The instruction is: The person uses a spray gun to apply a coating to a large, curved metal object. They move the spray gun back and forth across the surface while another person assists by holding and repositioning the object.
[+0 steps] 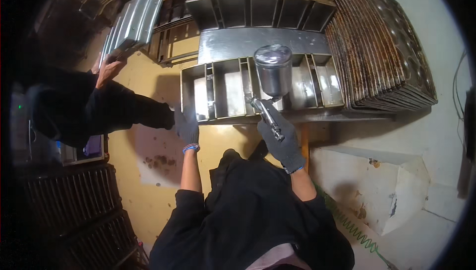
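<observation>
A set of joined metal loaf pans (230,84) lies open side up on a metal table in front of me. My left hand (187,127), in a grey glove, grips the near left corner of the set. In my right hand (281,141), also gloved in grey, is a metal spray gun (270,119), its nozzle end above the near edge of the pans. The gun's shiny round cup (273,74) stands upright on top and hides part of the middle pans. Its trigger is hidden, and no spray can be made out.
More loaf pan sets (263,12) are stacked behind. A tall stack of browned round-cup trays (374,47) stands at right. At left a dark-sleeved co-worker (84,101) lifts another metal pan set (133,22). A green coiled hose (354,228) trails at lower right beside a pale block (364,181).
</observation>
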Available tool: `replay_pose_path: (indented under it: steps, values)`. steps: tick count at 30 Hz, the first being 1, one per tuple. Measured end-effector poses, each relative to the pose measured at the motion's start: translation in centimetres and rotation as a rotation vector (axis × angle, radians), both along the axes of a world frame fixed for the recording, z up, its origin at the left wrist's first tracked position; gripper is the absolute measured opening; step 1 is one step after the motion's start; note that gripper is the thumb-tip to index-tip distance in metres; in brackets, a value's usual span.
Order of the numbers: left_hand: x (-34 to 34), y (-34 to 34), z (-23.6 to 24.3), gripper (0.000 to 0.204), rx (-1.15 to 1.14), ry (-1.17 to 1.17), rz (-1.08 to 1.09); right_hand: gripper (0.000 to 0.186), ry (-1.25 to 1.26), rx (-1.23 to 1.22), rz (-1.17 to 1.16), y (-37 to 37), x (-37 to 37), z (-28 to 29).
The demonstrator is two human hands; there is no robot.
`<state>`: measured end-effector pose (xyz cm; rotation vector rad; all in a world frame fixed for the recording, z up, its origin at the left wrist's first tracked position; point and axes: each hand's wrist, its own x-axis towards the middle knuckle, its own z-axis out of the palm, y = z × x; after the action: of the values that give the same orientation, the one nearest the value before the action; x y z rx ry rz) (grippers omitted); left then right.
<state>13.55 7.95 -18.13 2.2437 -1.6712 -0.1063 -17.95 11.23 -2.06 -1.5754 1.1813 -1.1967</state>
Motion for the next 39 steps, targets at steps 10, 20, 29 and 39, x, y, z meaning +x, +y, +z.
replay_pose_path:
  steps: [10,20,29,39]
  values:
    - [-0.9,0.9,4.1,0.048,-0.162,0.673,0.093,0.056,0.074,-0.069,0.055,-1.7,12.0,-1.4]
    - [-5.6,-3.8,9.7,0.042,-0.535,0.537,-0.378,0.044,0.049,0.053,-0.206,7.0,8.9,0.1]
    - [-15.9,-23.2,8.5,0.041,0.515,0.046,-0.959,0.037,0.178,0.24,-0.738,17.2,-0.7,1.4]
    - [-12.0,-21.2,6.6,0.026,0.132,-0.028,-0.791,0.039,0.28,0.061,-0.795,15.9,-6.6,2.0]
